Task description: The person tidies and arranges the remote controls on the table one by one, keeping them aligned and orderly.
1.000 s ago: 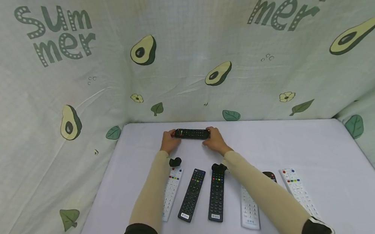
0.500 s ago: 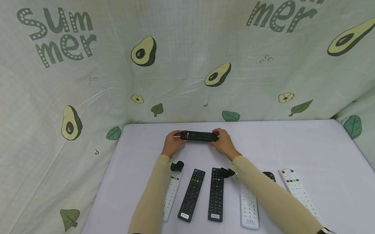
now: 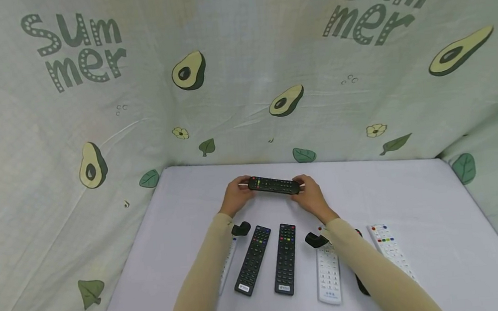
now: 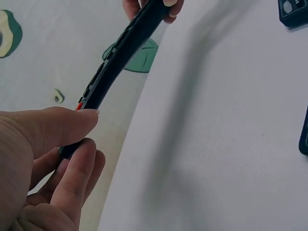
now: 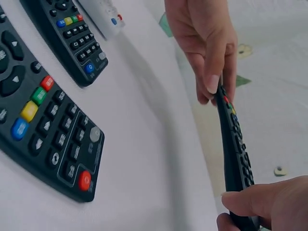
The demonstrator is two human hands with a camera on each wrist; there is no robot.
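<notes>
A black remote control with coloured buttons is held crosswise above the far part of the table, one hand at each end. My left hand pinches its left end; in the left wrist view the thumb lies on the button side and the fingers are beneath. The right end is pinched by my right hand, whose thumb presses against its side in the right wrist view. Its shadow falls on the table, apart from it. The underside mostly faces away.
Nearer me lie two black remotes and white remotes. My left forearm partly covers another white remote. Under the right forearm a black remote is mostly hidden, with a white one beyond. A patterned cloth hangs behind the white table.
Both hands have carried the black remote to the right and slightly nearer me. It tilts a little more, right end lower in the head view. The remotes on the table stay put.
</notes>
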